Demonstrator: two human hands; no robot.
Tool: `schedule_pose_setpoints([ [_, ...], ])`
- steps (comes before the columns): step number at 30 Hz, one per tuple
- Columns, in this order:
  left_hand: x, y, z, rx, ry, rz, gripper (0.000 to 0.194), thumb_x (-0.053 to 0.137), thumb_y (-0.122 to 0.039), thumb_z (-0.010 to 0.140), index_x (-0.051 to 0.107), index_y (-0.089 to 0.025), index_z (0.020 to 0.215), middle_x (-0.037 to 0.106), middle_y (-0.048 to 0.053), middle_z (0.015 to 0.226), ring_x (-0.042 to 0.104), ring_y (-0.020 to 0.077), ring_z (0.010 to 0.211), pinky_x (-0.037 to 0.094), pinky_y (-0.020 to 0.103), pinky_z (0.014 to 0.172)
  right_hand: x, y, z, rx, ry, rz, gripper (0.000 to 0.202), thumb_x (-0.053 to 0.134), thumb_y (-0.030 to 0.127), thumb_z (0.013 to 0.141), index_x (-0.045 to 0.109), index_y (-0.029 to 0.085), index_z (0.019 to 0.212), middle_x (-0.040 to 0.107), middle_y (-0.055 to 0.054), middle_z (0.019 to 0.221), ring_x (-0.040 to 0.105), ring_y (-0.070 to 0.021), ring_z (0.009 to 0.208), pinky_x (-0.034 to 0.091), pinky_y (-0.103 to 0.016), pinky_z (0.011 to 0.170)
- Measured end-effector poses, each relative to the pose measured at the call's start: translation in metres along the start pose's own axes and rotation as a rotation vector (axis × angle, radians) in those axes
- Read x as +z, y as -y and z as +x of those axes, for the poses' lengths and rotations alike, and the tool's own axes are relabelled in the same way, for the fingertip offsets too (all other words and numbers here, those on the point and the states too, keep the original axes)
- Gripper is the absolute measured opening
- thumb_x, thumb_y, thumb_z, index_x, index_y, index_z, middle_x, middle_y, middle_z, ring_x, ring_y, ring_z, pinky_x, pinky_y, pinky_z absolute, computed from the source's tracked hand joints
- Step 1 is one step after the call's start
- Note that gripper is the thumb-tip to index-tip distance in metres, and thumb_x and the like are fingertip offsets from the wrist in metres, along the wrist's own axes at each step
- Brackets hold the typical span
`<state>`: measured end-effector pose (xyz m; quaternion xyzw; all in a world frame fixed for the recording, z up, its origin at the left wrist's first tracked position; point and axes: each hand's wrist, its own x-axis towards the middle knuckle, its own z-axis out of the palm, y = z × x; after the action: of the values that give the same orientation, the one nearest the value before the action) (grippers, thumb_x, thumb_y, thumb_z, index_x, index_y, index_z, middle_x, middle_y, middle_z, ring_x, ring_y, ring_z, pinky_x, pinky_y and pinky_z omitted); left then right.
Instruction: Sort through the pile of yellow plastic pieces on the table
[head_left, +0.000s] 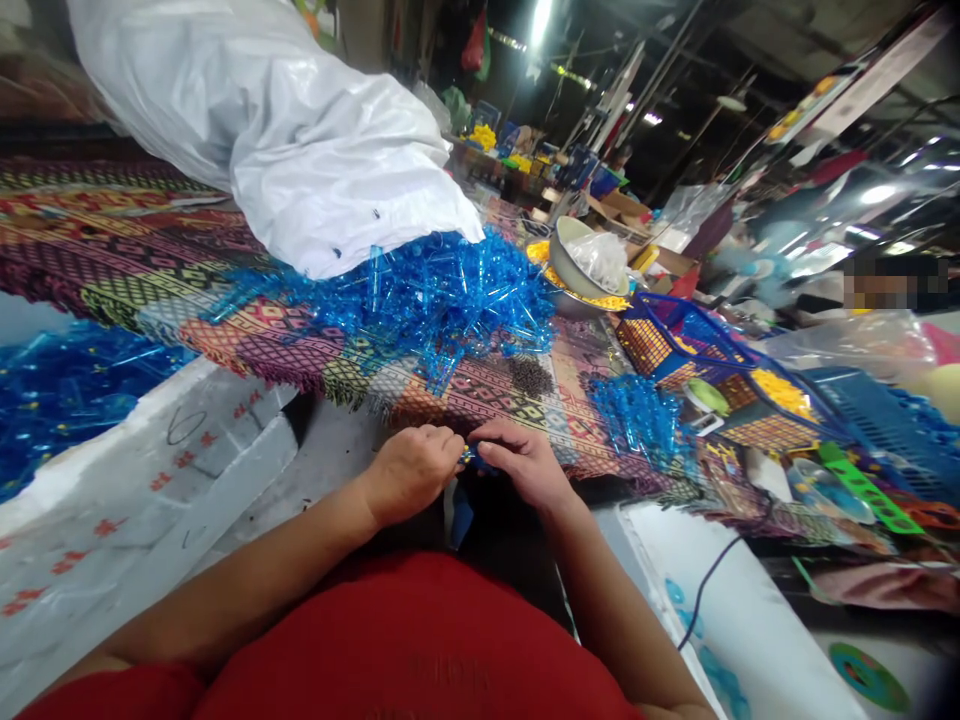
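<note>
My left hand (414, 472) and my right hand (527, 466) meet at the near edge of a patterned woven cloth (349, 372). Both are closed, their fingertips pinching a small blue plastic piece (471, 454) with yellow bits on it. Fingers cover most of that piece, so its full shape is hidden. Beyond my hands lies a large heap of clear blue plastic pieces (457, 300), spilling from the mouth of a white sack (352, 180). A smaller blue pile (637, 422) rests to the right, and a little mound of tiny dark parts (532, 377) sits between the piles.
At left, a white foam box (172, 450) stands beside a mass of blue pieces (75, 390). A bowl (574, 245), blue baskets (675, 330) with yellow parts, and a green strip (870, 487) occupy the right. A dark cable (701, 590) hangs over the right edge.
</note>
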<state>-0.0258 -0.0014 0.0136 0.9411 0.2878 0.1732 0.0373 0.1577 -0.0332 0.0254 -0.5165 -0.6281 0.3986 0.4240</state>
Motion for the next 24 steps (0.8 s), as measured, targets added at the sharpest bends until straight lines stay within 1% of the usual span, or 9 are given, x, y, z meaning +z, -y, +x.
schedule_pose_setpoints([
  [3, -0.002, 0.005, -0.003, 0.044, -0.061, -0.014, 0.018, 0.043, -0.025, 0.086, 0.057, -0.015, 0.090, 0.058, 0.008, 0.081, 0.056, 0.0224, 0.082, 0.045, 0.036, 0.072, 0.002, -0.008, -0.002, 0.025, -0.047, 0.107, 0.013, 0.066, 0.026, 0.069, 0.069, 0.021, 0.080, 0.062, -0.002, 0.078, 0.057, -0.0147, 0.074, 0.046, -0.029, 0.069],
  [5, -0.007, 0.011, -0.005, 0.006, -0.204, -0.089, 0.024, 0.048, -0.026, 0.083, 0.055, -0.016, 0.104, 0.059, 0.010, 0.096, 0.052, 0.0254, 0.099, 0.041, 0.041, 0.083, 0.003, -0.014, -0.004, 0.045, -0.144, 0.246, 0.013, 0.066, 0.026, 0.069, 0.068, 0.021, 0.081, 0.062, -0.001, 0.081, 0.057, -0.0141, 0.072, 0.048, -0.029, 0.065],
  [7, -0.012, 0.016, -0.005, -0.149, -0.407, -0.246, 0.038, 0.055, -0.031, 0.079, 0.050, -0.017, 0.115, 0.054, 0.012, 0.113, 0.045, 0.0268, 0.112, 0.036, 0.043, 0.092, 0.005, -0.018, -0.007, 0.027, -0.270, 0.415, 0.013, 0.065, 0.026, 0.070, 0.067, 0.022, 0.082, 0.060, -0.001, 0.088, 0.057, -0.0141, 0.072, 0.049, -0.030, 0.064],
  [9, -0.015, 0.016, -0.003, -0.332, -0.509, -0.525, 0.043, 0.058, -0.035, 0.077, 0.050, -0.017, 0.115, 0.055, 0.010, 0.113, 0.050, 0.0243, 0.106, 0.039, 0.040, 0.090, 0.010, -0.021, -0.008, -0.015, -0.342, 0.540, 0.015, 0.065, 0.025, 0.070, 0.065, 0.023, 0.084, 0.058, -0.002, 0.095, 0.058, -0.0151, 0.076, 0.051, -0.033, 0.066],
  [12, -0.013, 0.007, 0.003, -0.403, -0.385, -1.031, 0.035, 0.054, -0.036, 0.079, 0.053, -0.016, 0.107, 0.062, 0.006, 0.098, 0.059, 0.0178, 0.087, 0.046, 0.032, 0.078, 0.022, -0.022, -0.009, -0.059, -0.311, 0.556, 0.017, 0.065, 0.026, 0.070, 0.063, 0.022, 0.086, 0.057, -0.003, 0.099, 0.058, -0.0172, 0.084, 0.050, -0.038, 0.074],
  [14, -0.011, 0.000, 0.005, -0.401, -0.385, -1.136, 0.027, 0.049, -0.033, 0.082, 0.055, -0.015, 0.102, 0.062, 0.005, 0.095, 0.059, 0.0159, 0.087, 0.046, 0.029, 0.078, 0.027, -0.021, -0.009, -0.088, -0.257, 0.428, 0.013, 0.065, 0.026, 0.071, 0.063, 0.021, 0.083, 0.058, -0.004, 0.096, 0.057, -0.0183, 0.089, 0.047, -0.039, 0.081],
  [17, -0.010, -0.004, 0.005, -0.305, -0.339, -0.944, 0.019, 0.048, -0.030, 0.083, 0.057, -0.016, 0.093, 0.061, 0.004, 0.091, 0.057, 0.0156, 0.086, 0.044, 0.028, 0.078, 0.023, -0.009, -0.008, -0.157, -0.230, 0.102, 0.011, 0.061, 0.026, 0.075, 0.065, 0.021, 0.084, 0.058, -0.005, 0.095, 0.054, -0.0186, 0.096, 0.043, -0.038, 0.087],
  [21, -0.012, -0.001, 0.005, -0.105, -0.217, -0.692, 0.021, 0.046, -0.023, 0.084, 0.054, -0.017, 0.102, 0.061, 0.007, 0.097, 0.056, 0.0175, 0.092, 0.042, 0.030, 0.080, 0.007, 0.023, -0.004, -0.320, -0.198, -0.210, 0.032, 0.061, 0.030, 0.076, 0.060, 0.024, 0.107, 0.058, -0.006, 0.097, 0.055, -0.0168, 0.087, 0.048, -0.032, 0.074],
  [24, -0.014, -0.002, 0.004, -0.032, -0.179, -0.621, 0.019, 0.043, -0.022, 0.085, 0.053, -0.017, 0.100, 0.062, 0.007, 0.094, 0.058, 0.0169, 0.088, 0.043, 0.027, 0.075, 0.004, 0.044, -0.005, -0.443, -0.150, -0.375, 0.024, 0.061, 0.028, 0.076, 0.062, 0.023, 0.099, 0.060, -0.004, 0.088, 0.056, -0.0160, 0.081, 0.048, -0.030, 0.070],
])
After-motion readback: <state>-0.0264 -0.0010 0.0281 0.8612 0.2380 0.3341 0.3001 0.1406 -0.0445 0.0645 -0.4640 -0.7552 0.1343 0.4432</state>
